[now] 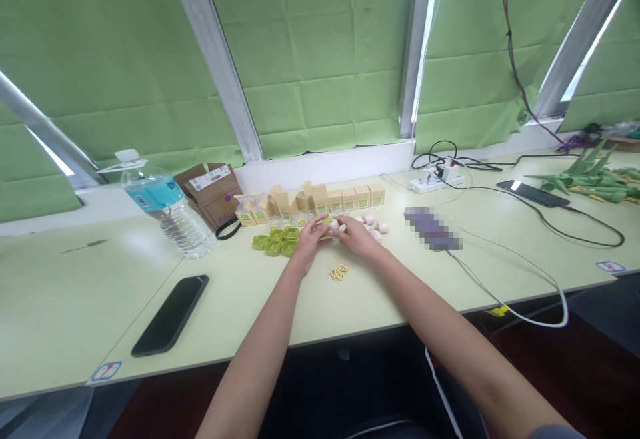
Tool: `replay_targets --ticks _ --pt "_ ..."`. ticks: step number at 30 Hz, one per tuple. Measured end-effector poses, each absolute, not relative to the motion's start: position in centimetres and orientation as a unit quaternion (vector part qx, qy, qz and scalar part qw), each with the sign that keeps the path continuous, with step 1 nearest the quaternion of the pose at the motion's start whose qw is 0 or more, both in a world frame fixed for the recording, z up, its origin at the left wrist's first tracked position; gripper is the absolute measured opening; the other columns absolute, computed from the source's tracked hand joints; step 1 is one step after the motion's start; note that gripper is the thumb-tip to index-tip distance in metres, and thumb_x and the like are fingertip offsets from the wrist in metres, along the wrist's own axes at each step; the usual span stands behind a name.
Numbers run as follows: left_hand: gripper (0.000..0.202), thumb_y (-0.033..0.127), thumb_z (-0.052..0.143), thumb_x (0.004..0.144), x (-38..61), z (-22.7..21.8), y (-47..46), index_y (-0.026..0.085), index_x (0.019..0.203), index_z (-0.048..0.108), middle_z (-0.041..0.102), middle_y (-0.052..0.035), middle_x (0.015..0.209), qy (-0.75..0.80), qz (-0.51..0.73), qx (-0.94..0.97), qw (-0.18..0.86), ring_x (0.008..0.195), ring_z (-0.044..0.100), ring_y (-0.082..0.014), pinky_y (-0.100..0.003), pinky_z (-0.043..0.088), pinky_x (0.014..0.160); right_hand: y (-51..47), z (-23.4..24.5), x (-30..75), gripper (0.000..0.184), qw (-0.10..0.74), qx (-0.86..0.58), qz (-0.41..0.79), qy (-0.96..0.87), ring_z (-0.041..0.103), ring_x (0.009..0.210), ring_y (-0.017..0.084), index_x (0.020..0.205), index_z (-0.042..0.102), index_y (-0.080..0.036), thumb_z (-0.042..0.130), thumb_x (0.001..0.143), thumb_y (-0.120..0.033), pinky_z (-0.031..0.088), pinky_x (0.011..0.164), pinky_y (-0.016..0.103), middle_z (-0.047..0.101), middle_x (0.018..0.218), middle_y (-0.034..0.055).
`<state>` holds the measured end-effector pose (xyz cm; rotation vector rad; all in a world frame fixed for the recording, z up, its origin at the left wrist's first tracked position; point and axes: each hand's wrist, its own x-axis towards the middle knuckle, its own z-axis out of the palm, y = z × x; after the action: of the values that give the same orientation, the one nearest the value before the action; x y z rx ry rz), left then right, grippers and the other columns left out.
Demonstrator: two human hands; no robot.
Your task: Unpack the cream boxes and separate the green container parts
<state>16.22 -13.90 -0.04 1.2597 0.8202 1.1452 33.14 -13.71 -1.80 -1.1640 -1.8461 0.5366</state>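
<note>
My left hand and my right hand meet over the middle of the table, fingers closed around a small pale pink and green rounded piece. Both hands touch it, and the fingers partly cover it. Left of my left hand lie several green, cup-like shaped pieces. Pale pink rounded pieces are grouped beyond my right hand, some hidden by it. A small pile of yellow loops rests on the tabletop nearer to me, between my forearms.
Small yellow boxes stand in a row behind, some with lids up. A large water bottle, a brown carton and a black phone are left. Rightward are a blurred-out object, power strip, cables and another phone.
</note>
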Motion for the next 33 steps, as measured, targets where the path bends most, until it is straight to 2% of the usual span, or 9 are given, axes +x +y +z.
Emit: replay_targets --ticks 3,9,14,21,28,33 --pt "0.046 0.043 0.072 0.082 16.3 0.1 -14.3 0.022 0.122 0.064 0.067 -0.0090 0.111 0.365 0.488 0.549 0.571 0.094 0.066 -0.0178 -0.030 0.056 0.077 -13.5 -2.0 33.1 0.036 0.429 -0.482 0.207 -0.736 0.062 0.079 0.017 0.120 0.067 -0.023 0.066 0.090 -0.043 0.049 0.081 0.035 0.065 0.112 0.0078" --pt "0.043 0.052 0.067 0.084 16.2 0.0 -13.8 0.021 0.114 0.063 0.066 -0.0094 0.109 0.374 0.519 0.524 0.562 0.089 0.067 -0.0175 -0.029 0.057 0.070 -13.7 -1.7 33.1 0.037 0.431 -0.476 0.206 -0.738 0.061 0.076 0.016 0.123 0.070 -0.028 0.070 0.088 -0.039 0.049 0.080 0.035 0.063 0.109 0.0073" --pt "0.043 0.058 0.060 0.086 16.1 -0.7 -13.2 0.020 0.107 0.064 0.067 -0.0076 0.102 0.435 0.519 0.575 0.460 0.083 0.065 -0.0176 -0.025 0.051 0.062 -13.8 -1.5 33.2 0.043 0.445 -0.477 0.192 -0.733 0.056 0.072 0.015 0.127 0.069 -0.028 0.072 0.087 -0.041 0.049 0.080 0.035 0.062 0.101 0.0062" --pt "0.042 0.053 0.059 0.089 16.3 -1.0 -13.8 0.022 0.117 0.062 0.069 -0.0041 0.090 0.438 0.469 0.672 0.369 0.077 0.063 -0.0179 -0.031 0.049 0.076 -14.1 -1.3 33.1 0.047 0.450 -0.467 0.202 -0.734 0.053 0.069 0.013 0.129 0.067 -0.033 0.075 0.084 -0.041 0.051 0.082 0.036 0.059 0.103 0.0047" --pt "0.037 0.050 0.060 0.088 16.3 -0.7 -13.9 0.021 0.111 0.067 0.071 -0.0037 0.087 0.441 0.477 0.675 0.351 0.072 0.062 -0.0187 -0.031 0.047 0.074 -14.1 -1.3 33.1 0.042 0.458 -0.451 0.210 -0.737 0.057 0.074 0.014 0.124 0.070 -0.030 0.075 0.084 -0.038 0.052 0.085 0.037 0.062 0.107 0.0062" --pt "0.034 0.046 0.051 0.094 16.1 -1.0 -13.8 0.022 0.110 0.069 0.073 -0.0042 0.092 0.446 0.451 0.710 0.307 0.080 0.065 -0.0208 -0.031 0.047 0.076 -14.2 -1.3 33.0 0.042 0.460 -0.465 0.215 -0.726 0.062 0.081 0.017 0.118 0.072 -0.028 0.078 0.079 -0.042 0.053 0.086 0.038 0.066 0.111 0.0066"
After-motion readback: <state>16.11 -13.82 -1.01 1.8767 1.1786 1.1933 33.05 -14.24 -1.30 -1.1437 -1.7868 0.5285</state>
